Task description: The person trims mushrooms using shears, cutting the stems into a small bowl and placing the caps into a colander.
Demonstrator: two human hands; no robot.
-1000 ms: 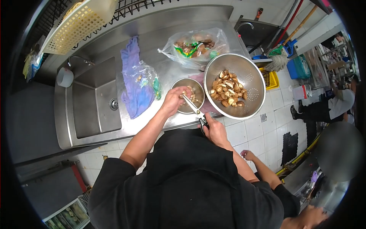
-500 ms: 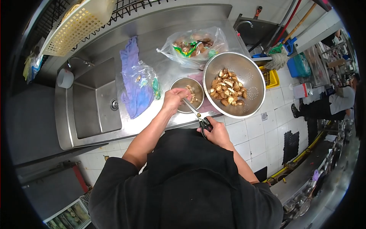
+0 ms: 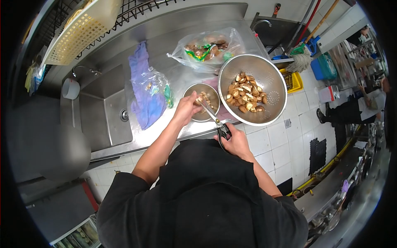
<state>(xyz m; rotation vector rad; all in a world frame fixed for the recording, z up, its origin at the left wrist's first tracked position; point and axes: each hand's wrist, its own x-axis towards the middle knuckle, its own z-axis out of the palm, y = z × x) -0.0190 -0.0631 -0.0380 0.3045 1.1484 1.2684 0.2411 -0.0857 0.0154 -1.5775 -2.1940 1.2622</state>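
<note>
My right hand [image 3: 236,141] grips the black handles of the scissors [image 3: 216,120], whose blades point up and left over the small steel bowl [image 3: 201,117]. Pale cut pieces [image 3: 211,100] lie in that bowl. At its left rim, my left hand [image 3: 187,109] is closed, fingertips pinched by the blade tips; what they hold is too small to name. Just right of the bowl sits a large steel colander [image 3: 275,82] with brown mushrooms [image 3: 246,94], several showing cut pale faces. Behind stands a clear plastic bag [image 3: 231,41] with more mushrooms inside.
A purple cloth [image 3: 142,99] and crumpled plastic wrapper [image 3: 159,84] lie left of the bowl, beside the sink [image 3: 111,109]. A yellow crate [image 3: 294,82] is at right. Another person [image 3: 351,111] stands far right. A blurred round shape [image 3: 68,153] is at left.
The person at lower right has gone from view, and a blurred round shape has appeared at left. The scissors' blades and my left fingertips have shifted slightly over the bowl.
</note>
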